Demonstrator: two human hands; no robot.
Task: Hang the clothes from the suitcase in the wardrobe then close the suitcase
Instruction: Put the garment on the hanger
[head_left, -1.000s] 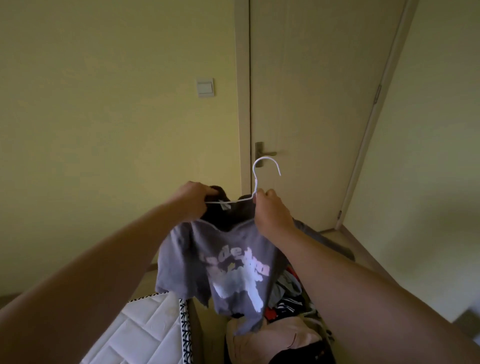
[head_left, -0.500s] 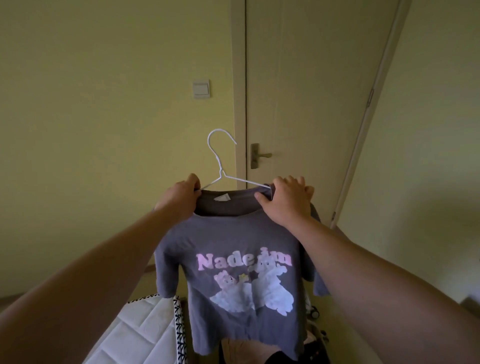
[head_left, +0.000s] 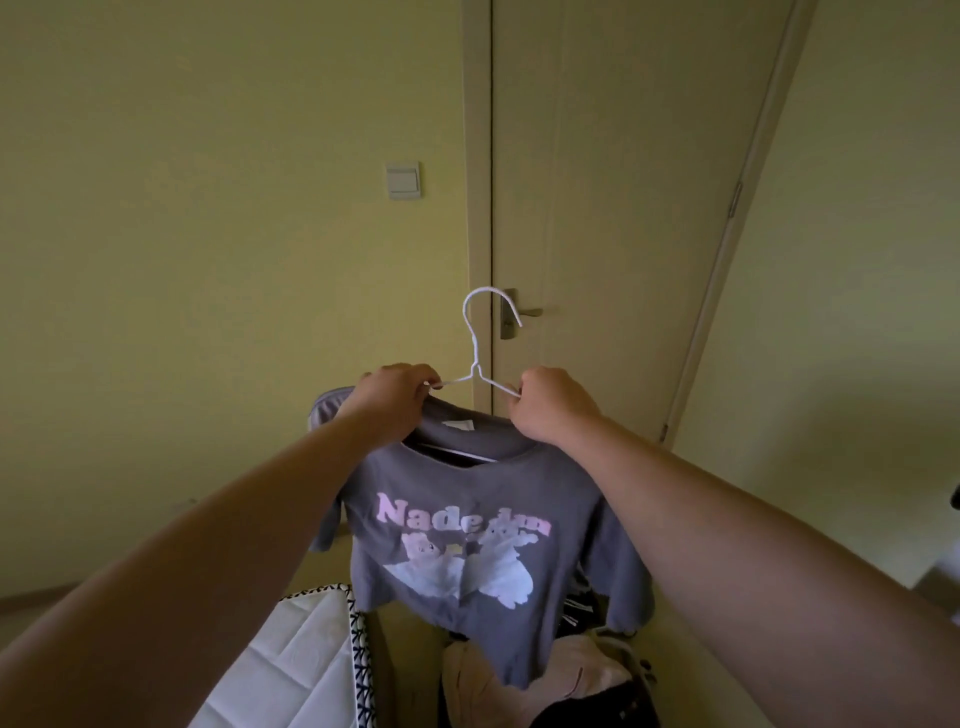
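A grey T-shirt (head_left: 467, 571) with pink lettering and a white print hangs on a white wire hanger (head_left: 475, 343) held up in front of me. My left hand (head_left: 395, 400) pinches the hanger's left arm together with the shirt's shoulder. My right hand (head_left: 550, 410) grips the hanger's right arm at the collar. The hook stands upright between the hands. Below, the open suitcase (head_left: 644, 670) shows folded clothes (head_left: 519, 686), mostly hidden by the shirt. No wardrobe is in view.
A closed door (head_left: 623, 208) with a lever handle (head_left: 519, 313) stands straight ahead, a light switch (head_left: 404, 180) on the wall to its left. A white quilted mattress (head_left: 291, 670) with a black-and-white edge lies at the lower left.
The shirt has been lifted and spread out on the hanger. The hook has shifted to a spot between my hands, and my right hand has closed round the hanger's right arm.
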